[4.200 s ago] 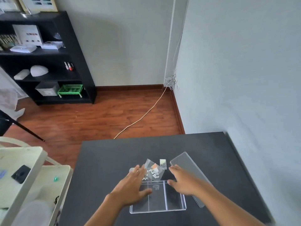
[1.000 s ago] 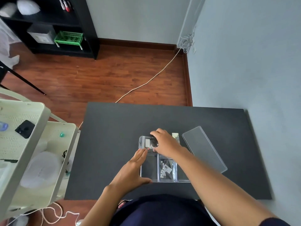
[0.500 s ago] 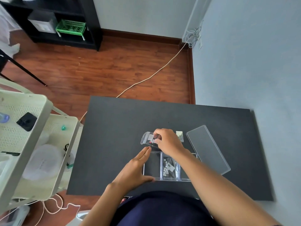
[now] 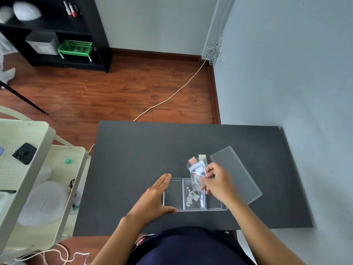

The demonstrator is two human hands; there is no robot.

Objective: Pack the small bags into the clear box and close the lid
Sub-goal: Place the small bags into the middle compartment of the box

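The right hand (image 4: 219,183) is pinching a small clear bag (image 4: 196,175) between thumb and fingertips, fingers curled closed on its right edge; the bag is hanging above the far edge of the clear box (image 4: 172,194), over its middle section. The bag is carrying a white label patch and small pale pieces with a red spot; no writing on it is legible. The left hand (image 4: 154,199) is lying flat and spread, holding nothing, with the fingers resting along the left wall of the clear box and the thumb pressing against its near left corner. The clear box is sitting on the black table (image 4: 133,159) near the 6 o'clock edge, lid off, divided into lengthwise compartments. A packed bag (image 4: 191,197) of small white flower shapes, with a white label too small to read, is lying in the middle compartment; the left compartment is holding nothing. Two more small bags (image 4: 198,158) are lying on the table at 12 o'clock from the box, just beyond the held bag. The clear lid (image 4: 236,173) is lying flat on the table at 2 o'clock from the box, angled, partly covered by the right forearm.
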